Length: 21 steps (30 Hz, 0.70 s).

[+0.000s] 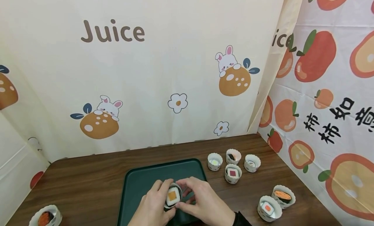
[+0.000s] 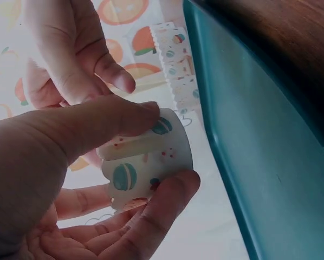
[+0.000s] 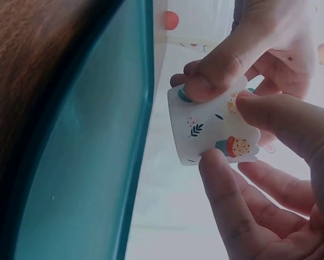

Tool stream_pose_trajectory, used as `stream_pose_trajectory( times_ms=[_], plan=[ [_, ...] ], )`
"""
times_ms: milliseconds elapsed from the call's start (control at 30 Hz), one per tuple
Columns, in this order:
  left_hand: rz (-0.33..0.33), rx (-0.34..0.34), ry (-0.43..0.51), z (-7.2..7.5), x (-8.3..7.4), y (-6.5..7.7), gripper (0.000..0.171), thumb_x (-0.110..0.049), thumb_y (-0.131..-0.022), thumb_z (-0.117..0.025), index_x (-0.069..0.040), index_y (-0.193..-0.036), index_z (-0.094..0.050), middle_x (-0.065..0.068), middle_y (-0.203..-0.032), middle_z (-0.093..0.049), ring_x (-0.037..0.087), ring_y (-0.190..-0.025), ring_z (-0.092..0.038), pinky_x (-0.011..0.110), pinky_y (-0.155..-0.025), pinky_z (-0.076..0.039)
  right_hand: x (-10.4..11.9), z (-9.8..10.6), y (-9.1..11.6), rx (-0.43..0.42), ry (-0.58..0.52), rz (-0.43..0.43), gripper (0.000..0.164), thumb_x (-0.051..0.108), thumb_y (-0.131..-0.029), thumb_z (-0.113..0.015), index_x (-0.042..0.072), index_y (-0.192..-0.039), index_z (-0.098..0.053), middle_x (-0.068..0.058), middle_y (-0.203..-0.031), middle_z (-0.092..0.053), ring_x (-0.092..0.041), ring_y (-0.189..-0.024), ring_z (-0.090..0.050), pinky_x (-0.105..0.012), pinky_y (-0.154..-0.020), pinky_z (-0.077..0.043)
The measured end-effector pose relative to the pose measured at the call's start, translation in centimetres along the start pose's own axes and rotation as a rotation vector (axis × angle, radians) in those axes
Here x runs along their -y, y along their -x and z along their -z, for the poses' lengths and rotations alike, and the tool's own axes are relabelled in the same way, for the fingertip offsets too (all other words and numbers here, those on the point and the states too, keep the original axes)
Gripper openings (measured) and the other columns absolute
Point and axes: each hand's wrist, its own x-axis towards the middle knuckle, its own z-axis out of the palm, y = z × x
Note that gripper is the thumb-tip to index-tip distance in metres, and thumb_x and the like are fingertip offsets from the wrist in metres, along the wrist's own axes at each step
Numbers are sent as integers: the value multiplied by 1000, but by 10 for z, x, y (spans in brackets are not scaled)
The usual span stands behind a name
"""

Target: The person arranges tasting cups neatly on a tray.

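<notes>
Brown wood grain streaked the tabletop (image 1: pixel 90 177) in front of the person. Nearest to me were two hands, close together around one scalloped paper cup (image 2: pixel 146 154) lifted over the right part of a dark green tray (image 1: pixel 143 180). Its mouth faced the person, showing a white square sushi piece (image 1: pixel 173 196) with a yellow-orange centre. The left hand (image 1: pixel 152 205) pinched the cup's wall between thumb and fingers. The right hand (image 1: pixel 204 200), below a black sleeve (image 1: pixel 242 220), had its thumb and forefinger at the other side; whether they gripped or merely brushed it, I couldn't tell.

Off to the left sat a cup with an orange-red topping (image 1: pixel 43 218). Well to the right, a pair of cups (image 1: pixel 270 217) stood close together, one slightly behind the other. Farther back, just beyond the tray's right side, four cups (image 1: pixel 232 180) clustered. Behind everything hung a cream cloth (image 1: pixel 140 73) reading "Juice", with rabbits and flowers, beside a fruit-patterned cloth (image 1: pixel 309 122).
</notes>
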Motion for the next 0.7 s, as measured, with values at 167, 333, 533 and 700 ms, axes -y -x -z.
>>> stream_pose_trajectory(
  times_ms=[167,333,533,700],
  plan=[
    [-78,-46,-35,-3,1,3,74,4,-73,-93,1,-139,-58,11,-108,-64,11,-80,-63,26,-60,-53,0,-1,-1,-5,38,-12,52,25,-95,-84,14,-142,-64,-4,-126,-69,2,-97,-66,-17,-79,-60],
    [-118,-90,-56,-5,1,4,70,15,-73,-83,2,-137,-59,13,-107,-66,17,-80,-67,26,-59,-54,0,-2,-2,-21,59,-13,55,31,-94,-85,15,-142,-63,-3,-126,-68,2,-98,-66,-18,-80,-60],
    [-154,-129,-69,-5,0,6,68,14,-74,-84,1,-136,-60,10,-107,-66,15,-82,-67,27,-61,-56,-1,-5,-2,-45,97,7,58,36,-94,-85,16,-142,-62,-1,-128,-67,-2,-105,-65,-20,-83,-59],
    [-194,-137,-83,-3,1,7,63,16,-74,-83,1,-131,-61,10,-108,-67,20,-85,-70,27,-62,-58,-3,-6,-3,-35,84,5,56,34,-92,-87,19,-140,-62,0,-129,-66,-4,-108,-65,-19,-82,-60]
  ],
)
